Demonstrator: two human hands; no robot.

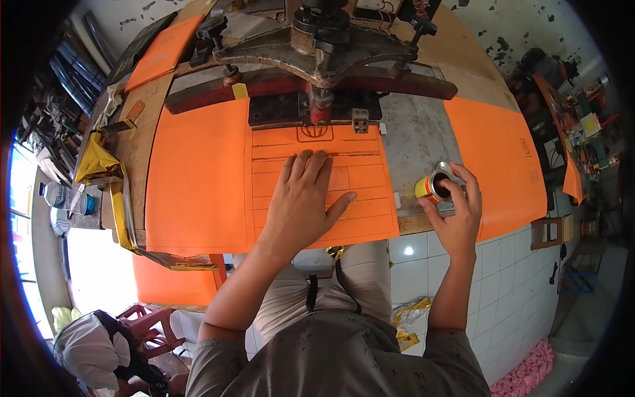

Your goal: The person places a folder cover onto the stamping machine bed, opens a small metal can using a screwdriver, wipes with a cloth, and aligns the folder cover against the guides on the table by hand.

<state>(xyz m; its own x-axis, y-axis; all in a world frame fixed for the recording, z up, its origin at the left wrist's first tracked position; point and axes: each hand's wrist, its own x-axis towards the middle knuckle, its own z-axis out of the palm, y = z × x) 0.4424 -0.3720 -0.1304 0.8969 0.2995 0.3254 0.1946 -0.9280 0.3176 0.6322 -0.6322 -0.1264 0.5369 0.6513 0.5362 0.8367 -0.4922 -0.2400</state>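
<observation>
My left hand (301, 198) lies flat with fingers stretched on an orange cardboard folder (198, 178), over its panel of dark printed lines and an emblem. My right hand (460, 208) is curled at a small yellow and red tin can (423, 188) on the grey metal bed (417, 139). Its fingers reach into the open mouth, and the thumb is by the rim; the fingertips are partly hidden. Just beyond my left hand, a black plate of a screw press (278, 112) sits over the folder's far edge.
Another orange sheet (496, 165) lies at the right, and an orange stack (165, 53) at the back left. Gold foil (99, 159) and a plastic bottle (66, 197) are on the left. A person (99, 354) is low at the left, beside a red stool (149, 327).
</observation>
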